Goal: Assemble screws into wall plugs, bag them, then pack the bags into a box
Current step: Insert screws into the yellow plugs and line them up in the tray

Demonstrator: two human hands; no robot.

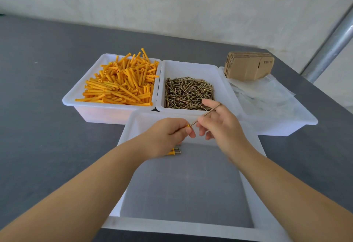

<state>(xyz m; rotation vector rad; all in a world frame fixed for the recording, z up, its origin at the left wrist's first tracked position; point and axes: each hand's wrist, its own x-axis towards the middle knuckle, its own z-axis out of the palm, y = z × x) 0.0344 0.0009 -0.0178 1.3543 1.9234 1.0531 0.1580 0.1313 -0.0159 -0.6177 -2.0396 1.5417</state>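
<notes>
The screw is in your right hand, pinched between the thumb and the fingers, and it lies slanted, with its head up to the right and its tip down to the left. The tip meets the open end of an orange wall plug, which your left hand grips with curled fingers, so that only the small end of the plug shows beside the thumb. Both hands are above the far part of the near white tray.

In this tray, just under your left hand, lie a few finished plugs with screws; the hand hides part of them, so I cannot tell how many.

Behind the near tray, three more white trays stand in a row on the dark grey table. The far left tray is full of orange wall plugs. The middle tray holds a heap of brass-coloured screws. The far right tray holds clear plastic bags, and a stack of flat cardboard boxes rests on its far end.

At the far right edge, a metal pipe stands slanted before the pale wall.
</notes>
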